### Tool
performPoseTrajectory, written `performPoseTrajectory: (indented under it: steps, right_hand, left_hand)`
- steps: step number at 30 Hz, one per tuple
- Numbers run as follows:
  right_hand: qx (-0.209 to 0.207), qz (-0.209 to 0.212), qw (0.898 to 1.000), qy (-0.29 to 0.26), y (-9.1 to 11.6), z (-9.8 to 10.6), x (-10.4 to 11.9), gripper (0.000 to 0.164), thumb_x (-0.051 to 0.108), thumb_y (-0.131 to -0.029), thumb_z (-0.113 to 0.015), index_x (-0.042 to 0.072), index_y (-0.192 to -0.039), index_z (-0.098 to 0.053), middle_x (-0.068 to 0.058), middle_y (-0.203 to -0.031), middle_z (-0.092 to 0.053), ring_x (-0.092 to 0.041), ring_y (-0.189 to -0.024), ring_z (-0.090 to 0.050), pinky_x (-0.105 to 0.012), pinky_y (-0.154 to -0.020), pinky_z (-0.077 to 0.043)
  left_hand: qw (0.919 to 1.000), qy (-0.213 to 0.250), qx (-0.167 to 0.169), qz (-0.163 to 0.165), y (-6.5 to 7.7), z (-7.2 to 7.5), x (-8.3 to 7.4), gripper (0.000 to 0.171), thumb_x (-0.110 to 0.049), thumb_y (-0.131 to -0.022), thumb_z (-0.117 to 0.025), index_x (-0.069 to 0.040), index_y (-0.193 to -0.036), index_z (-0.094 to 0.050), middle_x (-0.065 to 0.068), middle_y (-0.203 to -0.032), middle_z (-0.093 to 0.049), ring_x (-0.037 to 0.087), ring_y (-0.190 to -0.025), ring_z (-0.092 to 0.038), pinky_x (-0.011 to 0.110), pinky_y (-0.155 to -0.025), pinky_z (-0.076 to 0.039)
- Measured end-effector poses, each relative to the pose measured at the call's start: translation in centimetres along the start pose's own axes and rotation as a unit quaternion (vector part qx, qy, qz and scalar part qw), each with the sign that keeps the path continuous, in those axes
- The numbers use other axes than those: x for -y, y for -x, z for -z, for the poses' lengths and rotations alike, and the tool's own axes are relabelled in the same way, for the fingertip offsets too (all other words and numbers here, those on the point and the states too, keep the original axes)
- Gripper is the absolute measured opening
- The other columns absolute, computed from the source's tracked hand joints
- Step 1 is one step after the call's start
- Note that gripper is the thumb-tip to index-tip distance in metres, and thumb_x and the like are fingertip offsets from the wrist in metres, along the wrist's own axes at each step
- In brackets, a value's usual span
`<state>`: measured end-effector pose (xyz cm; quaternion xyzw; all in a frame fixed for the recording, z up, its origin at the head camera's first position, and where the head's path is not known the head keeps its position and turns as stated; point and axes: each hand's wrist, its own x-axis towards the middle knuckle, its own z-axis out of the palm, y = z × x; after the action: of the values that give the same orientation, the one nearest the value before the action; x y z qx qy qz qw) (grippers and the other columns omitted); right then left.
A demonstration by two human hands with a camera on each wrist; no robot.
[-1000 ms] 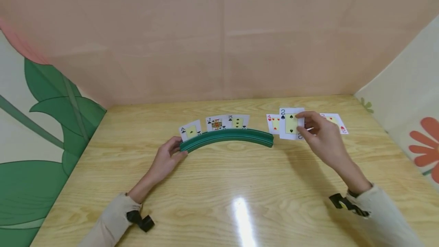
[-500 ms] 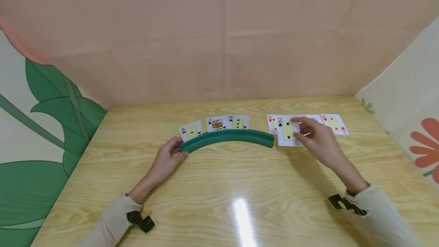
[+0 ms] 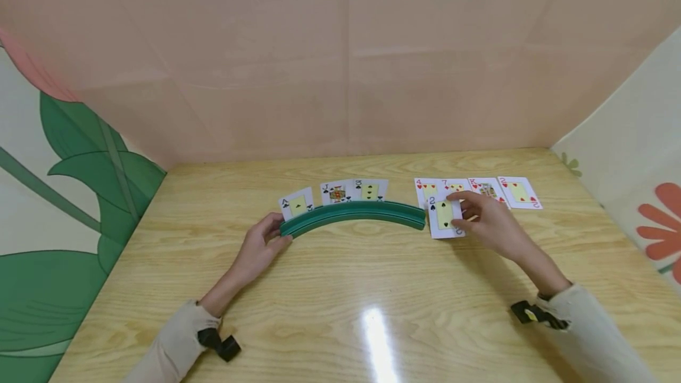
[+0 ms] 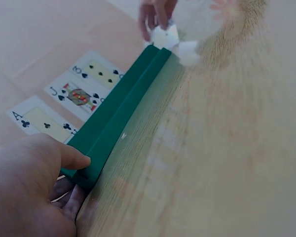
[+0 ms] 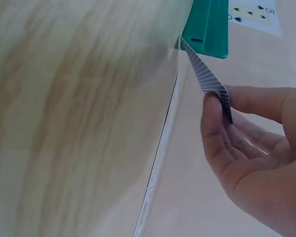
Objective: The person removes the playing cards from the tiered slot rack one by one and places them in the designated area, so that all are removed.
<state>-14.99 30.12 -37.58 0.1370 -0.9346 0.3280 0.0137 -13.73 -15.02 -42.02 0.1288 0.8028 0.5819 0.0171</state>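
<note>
The two of spades is pinched between the thumb and fingers of my right hand, upright with its face showing. It stands just off the right end of a curved green card holder. The right wrist view shows the card's striped back, nearly edge-on. My left hand grips the holder's left end, thumb on top in the left wrist view. Behind the slot stand an ace of clubs, a jack of spades and a spade number card.
On the table behind my right hand lie a four of hearts, a red seven, a red king and a two of hearts, in a row. A pink wall rises behind the table.
My right hand has lowered the two of spades toward me and slightly left, uncovering the red seven and king behind it. My left hand and the holder stay in place.
</note>
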Motion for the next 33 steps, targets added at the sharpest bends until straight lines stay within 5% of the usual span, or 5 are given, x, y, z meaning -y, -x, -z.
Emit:
performPoseTrajectory:
  steps: [7,15,27,33]
  right_hand:
    - [0.061,-0.003,0.998,0.005,0.0,-0.4,-0.8,0.047,0.003,-0.087,-0.074,-0.004,-0.130,-0.057,-0.015,-0.098,-0.067,-0.024,-0.086,-0.064,-0.025,-0.066,-0.054]
    - [0.093,-0.010,0.996,-0.004,0.2,-0.8,-1.2,0.049,0.006,-0.087,-0.076,-0.002,-0.131,-0.057,-0.014,-0.098,-0.064,-0.018,-0.078,-0.061,-0.023,-0.057,-0.049]
    - [0.108,0.005,0.993,0.038,0.0,-1.3,-1.1,0.060,0.027,-0.086,-0.080,0.000,-0.133,-0.057,-0.007,-0.091,-0.059,-0.018,-0.076,-0.053,-0.027,-0.064,-0.043]
    - [0.109,0.016,0.992,0.058,0.1,-1.4,-1.0,0.057,0.023,-0.085,-0.080,0.000,-0.132,-0.058,-0.001,-0.071,-0.047,-0.015,-0.065,-0.043,-0.024,-0.055,-0.033]
  left_hand:
    - [1.0000,-0.002,0.000,-0.002,-0.1,-0.1,0.4,0.034,0.008,-0.092,-0.062,0.008,-0.125,-0.056,0.023,-0.128,-0.058,0.033,-0.120,-0.057,0.045,-0.106,-0.047]
    - [1.0000,-0.001,-0.004,-0.005,-0.8,-0.2,3.4,0.036,0.002,-0.094,-0.065,0.002,-0.129,-0.056,0.018,-0.132,-0.058,0.029,-0.123,-0.056,0.039,-0.107,-0.047]
    - [0.9998,-0.014,-0.007,-0.011,-0.7,-0.1,3.5,0.034,-0.002,-0.094,-0.066,-0.004,-0.127,-0.057,0.012,-0.131,-0.058,0.024,-0.121,-0.057,0.030,-0.105,-0.048]
    - [0.9999,-0.012,-0.005,-0.009,-0.7,-0.1,3.6,0.034,-0.001,-0.094,-0.066,-0.004,-0.126,-0.057,0.012,-0.130,-0.058,0.024,-0.121,-0.057,0.028,-0.104,-0.048]
